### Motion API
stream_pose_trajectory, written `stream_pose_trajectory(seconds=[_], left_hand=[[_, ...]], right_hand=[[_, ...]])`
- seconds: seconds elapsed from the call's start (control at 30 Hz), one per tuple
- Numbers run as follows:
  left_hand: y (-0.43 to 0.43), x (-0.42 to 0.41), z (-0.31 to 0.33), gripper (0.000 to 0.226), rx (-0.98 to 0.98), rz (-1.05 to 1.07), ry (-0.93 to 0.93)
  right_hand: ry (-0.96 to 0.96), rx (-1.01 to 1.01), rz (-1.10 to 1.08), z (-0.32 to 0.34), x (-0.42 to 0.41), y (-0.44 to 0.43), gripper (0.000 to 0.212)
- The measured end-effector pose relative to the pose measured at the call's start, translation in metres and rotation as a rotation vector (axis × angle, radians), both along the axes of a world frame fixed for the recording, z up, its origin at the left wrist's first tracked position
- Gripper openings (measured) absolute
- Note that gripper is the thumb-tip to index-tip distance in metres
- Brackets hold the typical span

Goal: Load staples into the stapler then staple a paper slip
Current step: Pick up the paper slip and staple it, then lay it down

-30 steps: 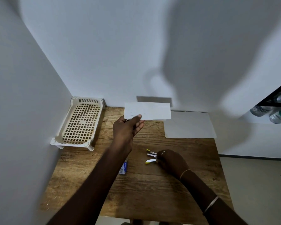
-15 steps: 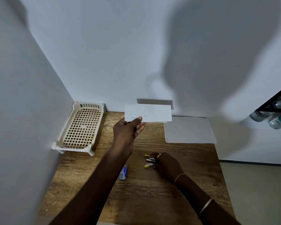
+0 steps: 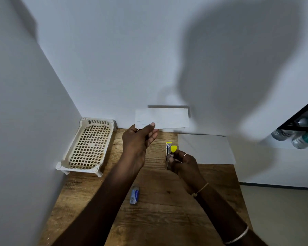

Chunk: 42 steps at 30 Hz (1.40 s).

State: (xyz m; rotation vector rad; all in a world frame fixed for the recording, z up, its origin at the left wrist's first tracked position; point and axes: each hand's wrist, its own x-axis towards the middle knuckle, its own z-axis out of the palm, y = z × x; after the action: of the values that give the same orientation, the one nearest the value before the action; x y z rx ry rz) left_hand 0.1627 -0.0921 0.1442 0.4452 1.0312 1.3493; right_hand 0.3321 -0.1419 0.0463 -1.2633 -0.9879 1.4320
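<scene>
Above table, left hand pinching paper slip, right hand gripping half-hidden stapler

white walls meet in corner | wooden table | beige floor right | large shadow on wall

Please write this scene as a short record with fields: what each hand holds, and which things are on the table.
left hand: left hand holds the paper slip by its lower left corner, raised above the table
right hand: right hand holds the stapler, yellow end pointing away from the person
stapler and slip: apart, not yet touching
on table: staple box near the front; white sheet at the back right; lattice tray at the back left
table: wooden table
</scene>
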Motion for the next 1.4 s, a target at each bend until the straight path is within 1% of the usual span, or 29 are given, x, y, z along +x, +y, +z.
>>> stream_pose_trajectory(seconds=[0.1, 0.37, 0.47, 0.57, 0.67, 0.8, 0.97, 1.07, 1.23, 1.4], left_hand=[[0.003, 0.003, 0.005, 0.013, 0.018, -0.005, -0.012], [0.007, 0.010, 0.019, 0.012, 0.056, -0.011, -0.014], [0.006, 0.013, 0.020, 0.013, 0.080, -0.014, -0.012], [0.006, 0.014, 0.020, 0.019, 0.097, -0.016, 0.012], [0.005, 0.013, 0.019, 0.017, 0.109, -0.022, 0.034], [0.004, 0.012, 0.019, 0.015, 0.116, -0.006, 0.042], [0.005, 0.011, 0.022, 0.013, 0.124, 0.003, 0.021], [0.006, 0.011, 0.023, 0.013, 0.136, -0.005, 0.018], [0.006, 0.010, 0.021, 0.019, 0.151, 0.000, 0.044], [0.002, 0.011, 0.018, 0.014, 0.187, 0.000, 0.093]], right_hand=[[0.029, 0.032, -0.009, 0.026, -0.006, 0.006, 0.023], [0.023, 0.153, -0.040, 0.061, -0.013, 0.016, 0.033], [0.023, 0.173, -0.033, 0.065, -0.014, 0.017, 0.035], [0.041, 0.165, -0.033, 0.069, -0.015, 0.019, 0.037], [0.036, 0.162, -0.043, 0.072, -0.016, 0.021, 0.040], [-0.028, 0.151, -0.093, 0.073, -0.017, 0.023, 0.028], [-0.127, 0.176, -0.153, 0.075, -0.018, 0.022, 0.025], [-0.123, 0.167, -0.139, 0.077, -0.018, 0.022, 0.026], [-0.071, 0.166, -0.099, 0.081, -0.021, 0.019, 0.030], [-0.043, 0.185, -0.094, 0.082, -0.023, 0.018, 0.029]])
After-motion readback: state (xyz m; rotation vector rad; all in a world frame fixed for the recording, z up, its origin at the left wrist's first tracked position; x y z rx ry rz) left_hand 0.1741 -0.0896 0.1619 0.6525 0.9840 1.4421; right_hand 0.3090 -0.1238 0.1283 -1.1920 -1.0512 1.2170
